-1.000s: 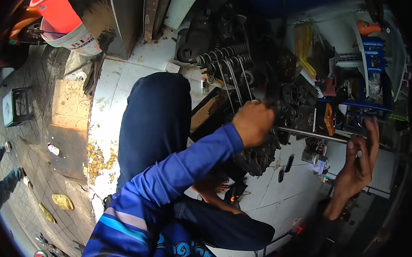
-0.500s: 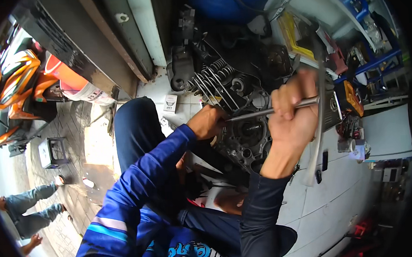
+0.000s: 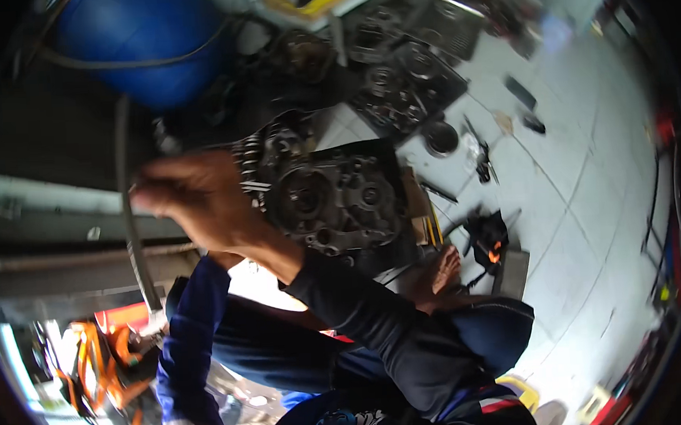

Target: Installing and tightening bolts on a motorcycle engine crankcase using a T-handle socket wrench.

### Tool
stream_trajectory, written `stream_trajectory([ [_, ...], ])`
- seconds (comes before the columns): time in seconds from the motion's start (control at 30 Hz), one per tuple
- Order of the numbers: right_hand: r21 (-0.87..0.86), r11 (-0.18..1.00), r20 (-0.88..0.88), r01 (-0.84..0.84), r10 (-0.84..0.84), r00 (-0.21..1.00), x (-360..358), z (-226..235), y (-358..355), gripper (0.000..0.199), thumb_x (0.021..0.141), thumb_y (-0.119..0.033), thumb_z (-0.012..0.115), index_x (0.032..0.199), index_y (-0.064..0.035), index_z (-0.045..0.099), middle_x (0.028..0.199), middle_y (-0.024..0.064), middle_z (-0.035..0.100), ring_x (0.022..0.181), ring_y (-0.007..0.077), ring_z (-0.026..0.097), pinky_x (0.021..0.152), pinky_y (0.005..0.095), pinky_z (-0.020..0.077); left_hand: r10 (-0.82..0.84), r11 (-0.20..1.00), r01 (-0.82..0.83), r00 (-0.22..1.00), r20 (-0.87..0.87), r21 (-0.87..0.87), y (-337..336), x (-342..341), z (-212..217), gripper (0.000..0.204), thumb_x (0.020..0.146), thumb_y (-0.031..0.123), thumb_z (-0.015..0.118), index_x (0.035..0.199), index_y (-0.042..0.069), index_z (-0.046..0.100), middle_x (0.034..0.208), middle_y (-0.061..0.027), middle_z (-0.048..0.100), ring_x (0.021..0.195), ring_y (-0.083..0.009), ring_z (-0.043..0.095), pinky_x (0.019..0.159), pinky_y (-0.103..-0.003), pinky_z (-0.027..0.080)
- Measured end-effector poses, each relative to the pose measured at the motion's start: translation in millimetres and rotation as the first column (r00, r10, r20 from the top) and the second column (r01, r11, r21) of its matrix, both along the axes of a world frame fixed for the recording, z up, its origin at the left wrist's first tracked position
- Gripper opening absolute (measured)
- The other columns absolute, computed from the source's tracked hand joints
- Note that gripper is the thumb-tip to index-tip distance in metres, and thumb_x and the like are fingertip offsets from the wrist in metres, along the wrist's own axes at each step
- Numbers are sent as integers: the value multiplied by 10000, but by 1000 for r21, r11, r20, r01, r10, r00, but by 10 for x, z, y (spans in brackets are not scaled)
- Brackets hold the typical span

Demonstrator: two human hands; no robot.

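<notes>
My right hand [image 3: 213, 200], blurred by motion, is raised left of the engine. It is closed at the long grey crossbar of a T-handle wrench [image 3: 132, 246]; the wrench's shaft is hidden behind the hand. My left hand [image 3: 226, 258] is almost wholly covered by my right wrist. Only a sliver of its skin shows above the blue sleeve, and its fingers are out of sight. Just right of my right hand lies an opened engine crankcase [image 3: 370, 198] with round bores, on a dark mat. Coil springs [image 3: 249, 152] stand at its left edge, partly covered by the hand.
A blue drum [image 3: 143, 42] stands at the far left. Behind the crankcase, more engine parts [image 3: 407, 86] lie on dark sheets. Small tools and a round dark part [image 3: 440, 139] are scattered on the white tiles [image 3: 563, 201]. An orange motorcycle [image 3: 98, 364] is at lower left.
The view has swung to the right. The wrench's crossbar and my right hand now appear at the left of the picture, and my left hand has gone behind my right wrist.
</notes>
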State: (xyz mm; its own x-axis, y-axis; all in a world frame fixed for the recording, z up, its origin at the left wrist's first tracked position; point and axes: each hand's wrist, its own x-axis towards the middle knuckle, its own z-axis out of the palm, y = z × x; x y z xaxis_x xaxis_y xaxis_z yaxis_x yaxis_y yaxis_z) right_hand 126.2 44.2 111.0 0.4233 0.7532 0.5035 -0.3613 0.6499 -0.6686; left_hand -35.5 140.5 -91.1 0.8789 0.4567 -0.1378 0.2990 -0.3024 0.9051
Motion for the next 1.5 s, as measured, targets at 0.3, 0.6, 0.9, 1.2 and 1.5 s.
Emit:
stream_trajectory([
  [0.3, 61, 812, 44, -580, 579, 814, 213, 4, 38, 244, 968, -144, 570, 892, 80, 632, 612, 70, 570, 509, 83, 483, 519, 284, 435, -116, 766, 168, 986, -124, 620, -56, -320, 285, 426, 786, 196, 743, 1156, 46, 595, 1125, -154, 636, 1056, -301, 595, 900, -403, 482],
  [0.6, 60, 937, -2, -345, 346, 938, 77, -122, 187, 175, 913, -129, 650, 867, 39, 670, 579, 14, 511, 534, 72, 458, 496, 256, 363, 383, 839, -246, 900, 207, -485, -439, 83, 369, 404, 813, -34, 669, 1200, -6, 559, 1125, -89, 633, 1040, -199, 601, 858, -314, 500],
  [0.9, 15, 896, -80, -444, 444, 893, 194, -20, 61, 317, 984, -265, 561, 815, -4, 623, 533, 15, 506, 465, 63, 434, 428, 233, 326, 429, 701, -493, 869, 247, 515, -527, 11, 464, 88, 795, -22, 646, 871, -38, 687, 849, -76, 719, 840, -137, 656, 814, -299, 508],
  [1.2, 138, 986, 43, 93, -99, 994, -93, -3, 103, 146, 875, -103, 694, 893, 42, 696, 652, 10, 592, 583, 62, 504, 505, 245, 392, 485, 720, -511, 855, 187, 470, -773, 406, 778, 236, 802, 144, 777, 917, 1, 629, 887, -82, 676, 834, -200, 624, 735, -302, 490],
  [1.5, 143, 954, 200, 263, -288, 937, -275, 56, 24, 189, 919, -176, 646, 888, 8, 616, 656, 74, 593, 526, 199, 544, 505, 306, 417, 625, 732, -629, 773, 111, 261, -947, 422, 842, 156, 895, 44, 604, 1014, -33, 670, 976, -128, 700, 914, -196, 634, 814, -281, 482],
])
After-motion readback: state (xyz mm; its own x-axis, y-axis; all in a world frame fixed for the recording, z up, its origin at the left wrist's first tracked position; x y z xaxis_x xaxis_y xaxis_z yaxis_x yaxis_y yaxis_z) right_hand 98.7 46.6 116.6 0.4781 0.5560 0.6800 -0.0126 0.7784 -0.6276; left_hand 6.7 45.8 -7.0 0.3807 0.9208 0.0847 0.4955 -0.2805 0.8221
